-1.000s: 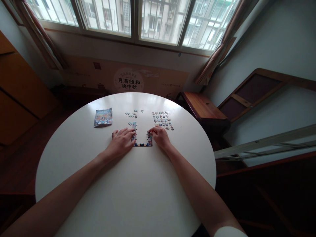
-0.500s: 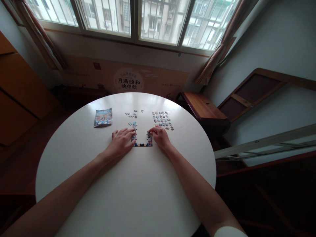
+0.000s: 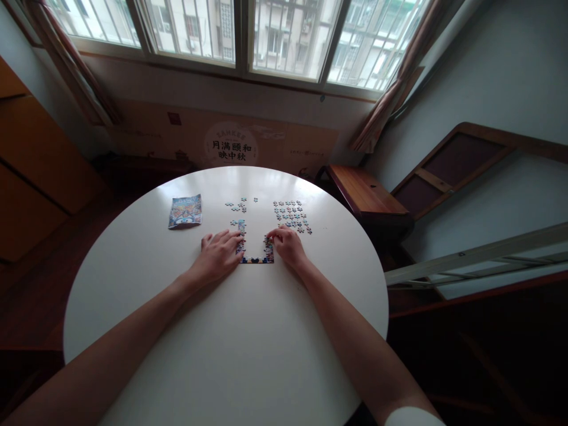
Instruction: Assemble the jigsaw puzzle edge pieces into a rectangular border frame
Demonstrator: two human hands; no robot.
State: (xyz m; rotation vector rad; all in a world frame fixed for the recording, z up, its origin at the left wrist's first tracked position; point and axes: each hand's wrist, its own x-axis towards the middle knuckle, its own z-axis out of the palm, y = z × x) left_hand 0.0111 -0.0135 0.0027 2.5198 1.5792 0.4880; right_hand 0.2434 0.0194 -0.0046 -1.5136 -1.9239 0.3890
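Note:
On the white round table, a partly joined jigsaw puzzle [image 3: 255, 260] forms a U shape, with a bottom row and two sides. My left hand [image 3: 217, 251] lies flat over its left side, fingers stretched out and touching the pieces. At the top of the right side, my right hand [image 3: 287, 241] has its thumb and fingers pinched on a puzzle piece [image 3: 268, 238], mostly hidden by the fingertips. Loose puzzle pieces [image 3: 290, 210] lie in rows just beyond my right hand. A smaller scattered group of pieces [image 3: 237, 207] lies beyond the puzzle's left side.
A printed picture sheet or packet [image 3: 185, 212] lies at the left on the table [image 3: 222, 355]. Beyond the table stand a printed board [image 3: 275, 139] under the window and a wooden stand [image 3: 366, 189] at the right.

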